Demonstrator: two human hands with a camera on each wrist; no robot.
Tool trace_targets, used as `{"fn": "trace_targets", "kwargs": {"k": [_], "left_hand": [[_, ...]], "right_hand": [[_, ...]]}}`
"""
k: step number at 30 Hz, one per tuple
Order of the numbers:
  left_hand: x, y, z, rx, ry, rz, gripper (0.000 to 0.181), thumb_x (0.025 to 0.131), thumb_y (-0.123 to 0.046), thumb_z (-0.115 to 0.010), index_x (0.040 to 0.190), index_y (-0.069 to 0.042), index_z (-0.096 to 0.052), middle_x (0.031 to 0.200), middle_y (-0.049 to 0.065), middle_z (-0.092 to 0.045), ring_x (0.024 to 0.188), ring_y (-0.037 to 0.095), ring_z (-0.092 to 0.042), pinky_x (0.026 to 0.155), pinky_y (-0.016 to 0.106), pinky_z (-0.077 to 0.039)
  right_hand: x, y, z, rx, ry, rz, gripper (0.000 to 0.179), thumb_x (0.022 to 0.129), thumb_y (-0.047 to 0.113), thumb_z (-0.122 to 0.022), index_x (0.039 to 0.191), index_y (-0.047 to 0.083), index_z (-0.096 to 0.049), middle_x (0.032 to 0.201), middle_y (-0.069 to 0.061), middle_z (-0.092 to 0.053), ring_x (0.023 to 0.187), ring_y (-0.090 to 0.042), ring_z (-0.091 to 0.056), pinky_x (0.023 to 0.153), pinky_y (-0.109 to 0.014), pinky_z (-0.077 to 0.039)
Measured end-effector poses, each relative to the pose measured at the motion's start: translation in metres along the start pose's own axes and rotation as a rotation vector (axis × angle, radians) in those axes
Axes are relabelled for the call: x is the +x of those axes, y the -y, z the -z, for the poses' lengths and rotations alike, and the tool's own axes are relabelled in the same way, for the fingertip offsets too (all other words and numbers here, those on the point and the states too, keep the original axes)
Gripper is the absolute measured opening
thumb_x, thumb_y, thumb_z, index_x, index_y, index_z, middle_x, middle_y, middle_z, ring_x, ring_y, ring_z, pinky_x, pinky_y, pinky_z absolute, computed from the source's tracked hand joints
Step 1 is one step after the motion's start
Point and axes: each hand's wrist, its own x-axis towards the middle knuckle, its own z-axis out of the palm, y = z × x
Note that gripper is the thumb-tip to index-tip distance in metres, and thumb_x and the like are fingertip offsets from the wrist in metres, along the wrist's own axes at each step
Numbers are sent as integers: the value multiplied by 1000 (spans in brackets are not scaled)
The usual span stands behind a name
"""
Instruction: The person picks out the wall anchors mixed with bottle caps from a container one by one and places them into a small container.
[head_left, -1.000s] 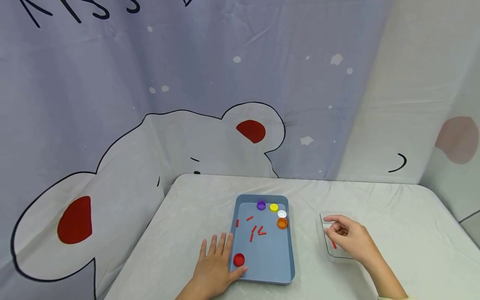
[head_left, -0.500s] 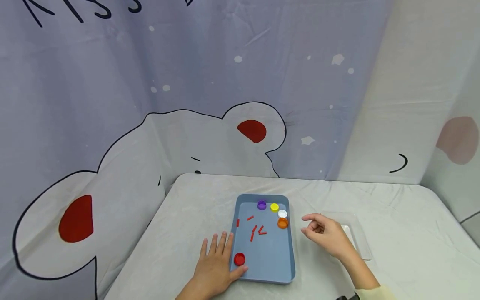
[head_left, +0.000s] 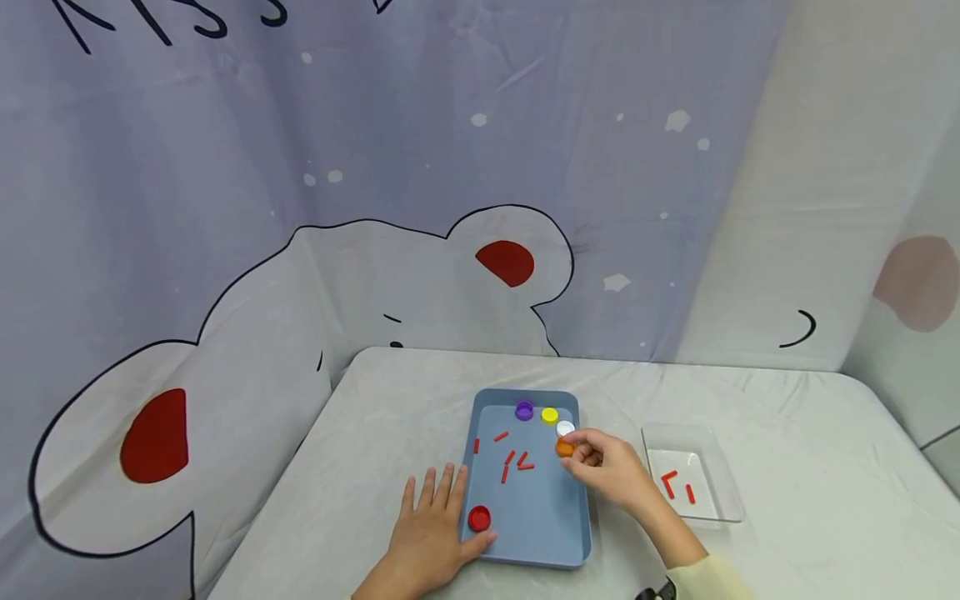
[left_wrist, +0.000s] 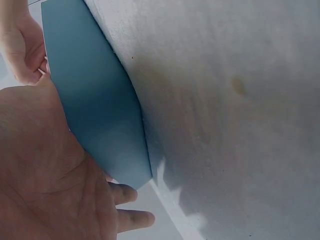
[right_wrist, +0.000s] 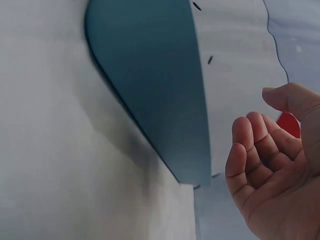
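A blue-grey tray (head_left: 540,533) holds several short red sticks (head_left: 510,457) and coloured round caps. My left hand (head_left: 430,533) lies with fingers spread along the tray's left front edge, its thumb over the rim near a red cap (head_left: 479,518). Over the tray's right side, my right hand (head_left: 611,468) has its thumb and index fingertip right at the orange cap (head_left: 564,448), partly covering it. In the right wrist view, thumb and fingers of the right hand (right_wrist: 275,165) stand apart with nothing seen between them.
Purple (head_left: 524,410), yellow (head_left: 550,415) and white (head_left: 566,428) caps sit near the tray's far right corner. To the right, a clear plastic box (head_left: 727,492) holds three red sticks (head_left: 690,493). White cloth (head_left: 390,417) covers the table, with a printed curtain behind.
From over the clear box, my right hand has moved left to the orange cap, uncovering the box's red sticks. The left hand stays at the tray's edge.
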Motion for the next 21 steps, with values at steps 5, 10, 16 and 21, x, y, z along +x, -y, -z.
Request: {"fn": "trace_targets", "kwargs": {"k": [5,10,16,21], "left_hand": [[1,1,-3,13,1,11,101,89,-77,-49,159,-6,-31,163,17,-31,150,45,-23,118,68,-9],[1,0,-2,23,3,13,101,90,-77,-48,159,-6,-30,164,16,-30,151,45,-22,118,67,-8],[0,-1,0,37,-3,9,100,90,-77,-47,159,-6,-31,164,16,-31,151,45,-23,118,67,-9],[0,-1,-1,44,-6,5,100,90,-77,-47,159,-7,-31,164,15,-31,151,45,-23,118,67,-8]], "right_hand": [[5,-1,-15,1,37,24,28,85,9,-78,110,-2,-70,78,3,-64,67,-4,-56,62,-20,-49],[9,2,-27,-2,76,23,32,86,14,-79,112,-2,-70,78,3,-63,66,-5,-55,58,-21,-47],[14,7,-40,-29,113,25,30,86,14,-79,111,0,-70,76,5,-62,64,-5,-54,56,-21,-46],[17,10,-50,-84,128,22,27,85,14,-80,106,2,-71,75,6,-62,63,-5,-54,56,-22,-45]]}}
